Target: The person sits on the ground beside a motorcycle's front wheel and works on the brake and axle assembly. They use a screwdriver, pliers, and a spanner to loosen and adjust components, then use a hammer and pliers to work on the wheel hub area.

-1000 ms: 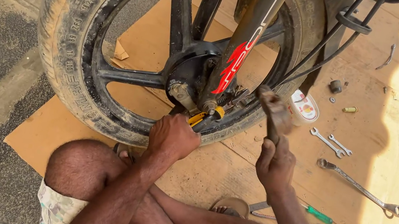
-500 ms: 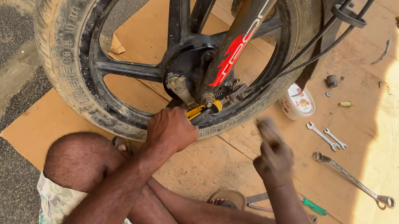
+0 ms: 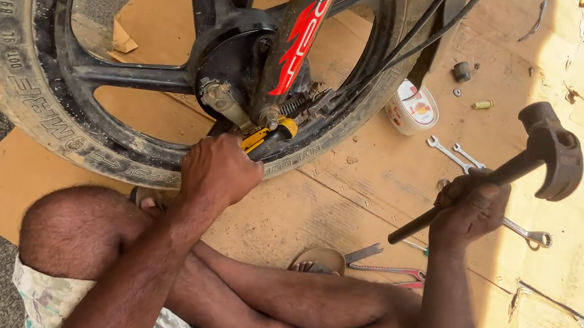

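— Left side: the left hand (image 3: pixel 221 169) is clenched around a yellow-handled tool (image 3: pixel 270 138), pressed at the hub of the motorcycle wheel (image 3: pixel 73 89).

— And right: the right hand (image 3: pixel 470 207) grasps a hammer (image 3: pixel 523 169), head raised above the spanners (image 3: pixel 452 152) on the cardboard (image 3: pixel 579 263).
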